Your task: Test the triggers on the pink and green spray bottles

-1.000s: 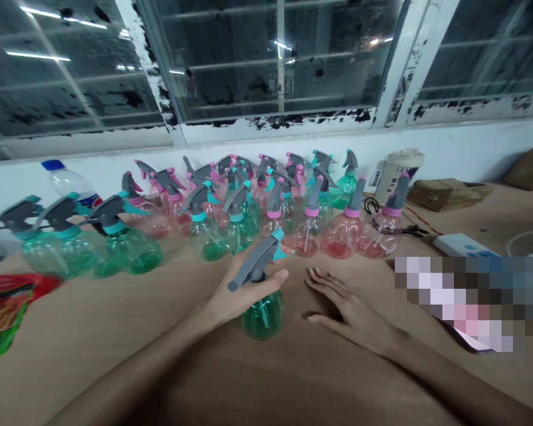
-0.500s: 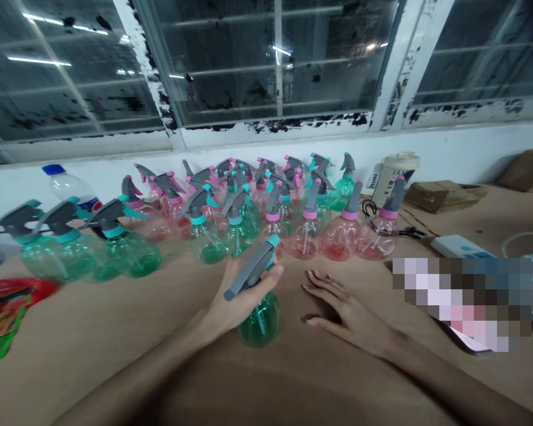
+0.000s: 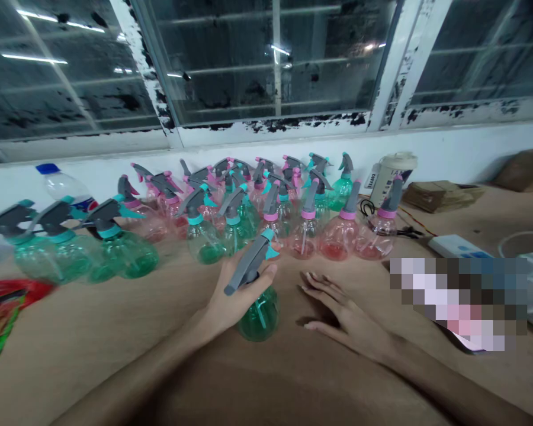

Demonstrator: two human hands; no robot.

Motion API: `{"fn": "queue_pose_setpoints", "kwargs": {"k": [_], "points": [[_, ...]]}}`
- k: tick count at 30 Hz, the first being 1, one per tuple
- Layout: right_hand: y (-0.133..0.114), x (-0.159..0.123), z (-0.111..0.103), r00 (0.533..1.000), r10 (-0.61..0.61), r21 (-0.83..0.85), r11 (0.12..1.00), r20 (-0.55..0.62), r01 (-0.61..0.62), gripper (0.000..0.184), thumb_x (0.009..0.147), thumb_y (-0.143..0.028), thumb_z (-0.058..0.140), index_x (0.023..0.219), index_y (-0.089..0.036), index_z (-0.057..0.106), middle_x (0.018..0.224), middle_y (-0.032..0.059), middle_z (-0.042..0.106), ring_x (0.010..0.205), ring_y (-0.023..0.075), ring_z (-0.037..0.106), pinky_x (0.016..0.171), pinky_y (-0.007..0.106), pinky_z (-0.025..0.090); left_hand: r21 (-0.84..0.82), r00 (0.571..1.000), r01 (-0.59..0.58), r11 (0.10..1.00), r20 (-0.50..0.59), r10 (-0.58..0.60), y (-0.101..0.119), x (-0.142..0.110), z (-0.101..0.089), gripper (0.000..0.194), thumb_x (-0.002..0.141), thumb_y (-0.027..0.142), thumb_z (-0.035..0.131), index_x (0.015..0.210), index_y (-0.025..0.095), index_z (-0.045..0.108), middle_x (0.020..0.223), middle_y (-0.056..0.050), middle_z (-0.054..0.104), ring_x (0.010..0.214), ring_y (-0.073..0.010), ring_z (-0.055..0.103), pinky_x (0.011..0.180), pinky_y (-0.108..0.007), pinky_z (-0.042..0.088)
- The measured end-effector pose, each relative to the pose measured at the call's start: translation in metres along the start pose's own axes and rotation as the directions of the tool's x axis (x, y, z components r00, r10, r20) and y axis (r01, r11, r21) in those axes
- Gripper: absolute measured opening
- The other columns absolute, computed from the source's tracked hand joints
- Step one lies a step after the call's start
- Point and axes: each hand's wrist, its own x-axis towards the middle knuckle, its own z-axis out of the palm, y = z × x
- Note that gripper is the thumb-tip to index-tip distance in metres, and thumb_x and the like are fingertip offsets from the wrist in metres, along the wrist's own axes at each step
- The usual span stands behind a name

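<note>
My left hand (image 3: 236, 291) is wrapped round the neck of a green spray bottle (image 3: 260, 319) with a grey and turquoise trigger head. The bottle is in front of me at the middle of the table, its nozzle pointing away and to the right. My fingers partly hide its collar. To its right, my right hand (image 3: 344, 316) hovers or rests just above the wooden tabletop, fingers spread and holding nothing. Beyond both hands stand several pink spray bottles (image 3: 335, 242) and several other green spray bottles (image 3: 137, 257), some overlapping one another.
At the far left is a plastic drink bottle (image 3: 66, 188) with a blue cap. A red and green food packet (image 3: 4, 316) lies at the left edge. On the right are a paper cup (image 3: 393, 177), a white power strip (image 3: 455, 247), cables, a blurred-out phone (image 3: 462, 307) and brown cardboard (image 3: 442, 196).
The view has shifted slightly. My left hand still grips the green spray bottle, whose trigger head has turned or tilted a little to the left. My right hand has hardly moved.
</note>
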Motion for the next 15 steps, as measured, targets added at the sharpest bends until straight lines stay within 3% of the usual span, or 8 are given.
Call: {"fn": "queue_pose_setpoints", "kwargs": {"k": [4, 9, 13, 15], "points": [[-0.0035, 0.0007, -0.0023, 0.999, -0.044, -0.002, 0.999, -0.005, 0.044, 0.058, 0.088, -0.05, 0.048, 0.139, -0.026, 0.036, 0.147, 0.0048, 0.036, 0.135, 0.0226, 0.029, 0.111, 0.049, 0.025, 0.034, 0.999, -0.027, 0.999, -0.016, 0.028, -0.0055, 0.0009, 0.0, 0.017, 0.082, 0.033, 0.055, 0.072, 0.022, 0.046, 0.055, 0.007, 0.035, 0.05, -0.0125, 0.038, 0.052, -0.026, 0.034], [-0.0042, -0.0015, -0.0021, 0.996, -0.073, -0.022, 0.997, -0.041, 0.072, 0.052, 0.09, -0.045, 0.047, 0.137, -0.023, 0.039, 0.146, 0.005, 0.038, 0.136, 0.021, 0.029, 0.112, 0.048, 0.025, 0.01, 0.999, -0.028, 1.0, -0.045, 0.029, -0.0049, 0.0022, 0.0, 0.014, 0.079, 0.028, 0.057, 0.074, 0.023, 0.045, 0.062, 0.005, 0.046, 0.055, -0.0135, 0.042, 0.056, -0.027, 0.036], [-0.0071, -0.0051, -0.0024, 0.99, 0.02, 0.024, 1.0, -0.139, -0.016, 0.06, 0.09, -0.041, 0.049, 0.142, -0.022, 0.027, 0.142, 0.0078, 0.043, 0.132, 0.0219, 0.036, 0.108, 0.048, 0.033, -0.005, 0.998, -0.019, 1.0, -0.058, 0.019, -0.0027, 0.003, -0.0001, 0.014, 0.077, 0.026, 0.058, 0.072, 0.022, 0.045, 0.062, 0.004, 0.047, 0.056, -0.0132, 0.042, 0.057, -0.027, 0.036], [-0.0087, -0.0059, -0.0031, 0.98, 0.055, 0.04, 0.998, -0.189, -0.049, 0.059, 0.089, -0.04, 0.049, 0.141, -0.02, 0.028, 0.139, 0.0095, 0.046, 0.13, 0.0227, 0.039, 0.105, 0.047, 0.037, -0.003, 0.998, -0.021, 1.0, -0.058, 0.021, -0.0019, 0.0031, -0.0002, 0.015, 0.077, 0.026, 0.058, 0.072, 0.022, 0.045, 0.062, 0.005, 0.046, 0.055, -0.0129, 0.041, 0.057, -0.027, 0.036]]}}
